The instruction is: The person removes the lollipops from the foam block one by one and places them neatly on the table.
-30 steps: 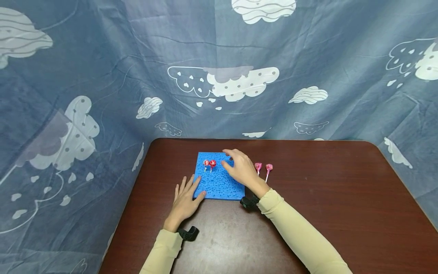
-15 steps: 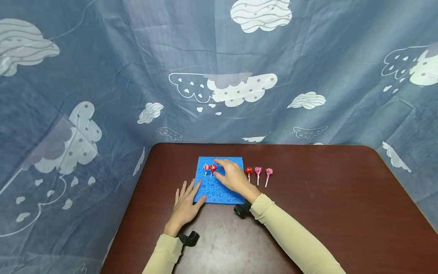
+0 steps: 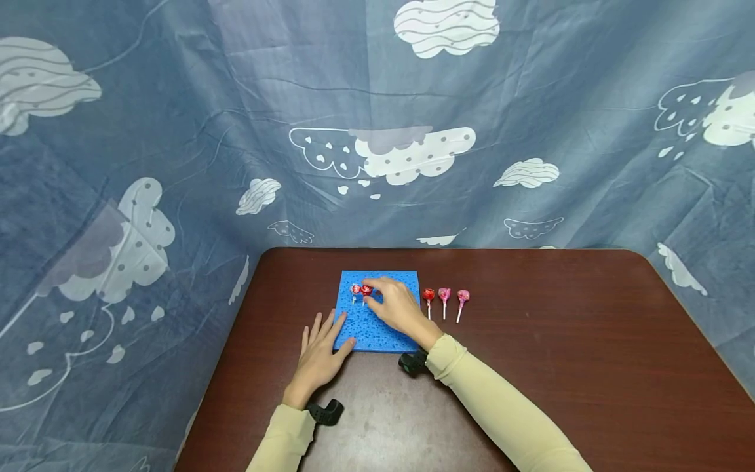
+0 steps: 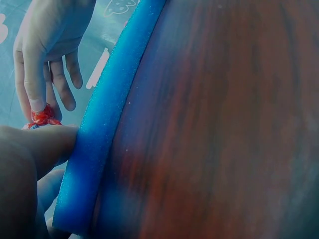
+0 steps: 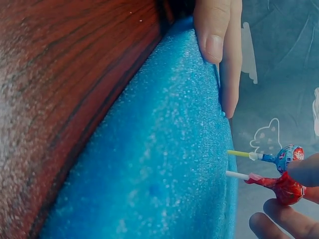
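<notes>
- Lollipop in red wrapper (image 5: 286, 189): upright at the far left part of the foam block, stick end meeting its top face.
- Right hand (image 3: 396, 305): thumb and finger clamped on that candy's head from two sides.
- Second lollipop (image 5: 286, 158), blue-and-red wrapper, yellowish stick: upright just beside the first, on its left.
- Foam block (image 3: 377, 331): blue, flat on the table.
- Left hand (image 3: 318, 357): fingers straight and spread apart, resting at the block's near left corner.
- Loose lollipops: one red (image 3: 428, 295) and two pink (image 3: 444, 295), in a row to the right of the block.
- Table (image 3: 566, 341): dark reddish-brown, paler sheen at the near edge.
- Cloth (image 3: 330, 65): blue with white clouds, hung behind and along the sides.
- Sleeves (image 3: 501, 406): pale yellow, a black wrist device (image 3: 327, 412) at each wrist.
</notes>
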`<state>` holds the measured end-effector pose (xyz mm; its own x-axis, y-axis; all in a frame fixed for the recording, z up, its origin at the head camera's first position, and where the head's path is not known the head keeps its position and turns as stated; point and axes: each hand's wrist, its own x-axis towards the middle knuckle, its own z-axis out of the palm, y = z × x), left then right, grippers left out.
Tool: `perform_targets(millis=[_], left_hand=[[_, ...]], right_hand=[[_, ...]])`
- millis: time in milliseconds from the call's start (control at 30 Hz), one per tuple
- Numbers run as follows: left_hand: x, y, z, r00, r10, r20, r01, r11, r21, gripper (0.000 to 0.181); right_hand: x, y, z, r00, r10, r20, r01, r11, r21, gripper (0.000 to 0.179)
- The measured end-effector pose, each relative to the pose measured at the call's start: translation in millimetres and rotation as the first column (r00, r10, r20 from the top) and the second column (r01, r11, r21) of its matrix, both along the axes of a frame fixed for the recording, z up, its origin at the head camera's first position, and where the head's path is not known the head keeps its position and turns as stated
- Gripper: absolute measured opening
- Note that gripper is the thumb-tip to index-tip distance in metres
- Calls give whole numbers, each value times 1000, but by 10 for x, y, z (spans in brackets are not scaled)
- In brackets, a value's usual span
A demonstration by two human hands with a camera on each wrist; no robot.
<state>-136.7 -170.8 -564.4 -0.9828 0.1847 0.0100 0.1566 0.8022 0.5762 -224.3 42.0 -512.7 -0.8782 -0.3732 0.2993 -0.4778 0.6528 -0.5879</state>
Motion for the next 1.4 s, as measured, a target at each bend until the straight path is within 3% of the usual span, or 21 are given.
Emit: perform_targets(millis=[1133,1267,1400], left_hand=[[-5,-17,-13,1000,2,15,-2,1000,-6,69],[-10,-14,-18,1000,1,18,-1,1000,-14,69],[-14,-20,-29,1000,-1,20,1,1000,-13,69]], right_hand=[[14,11,8,998,-13,-53,11,999,-38,33],[19,74,95,993,-24,-114,19,999,-46,33],[-13,222,195,972,-56,-226,42,997,-66,30]])
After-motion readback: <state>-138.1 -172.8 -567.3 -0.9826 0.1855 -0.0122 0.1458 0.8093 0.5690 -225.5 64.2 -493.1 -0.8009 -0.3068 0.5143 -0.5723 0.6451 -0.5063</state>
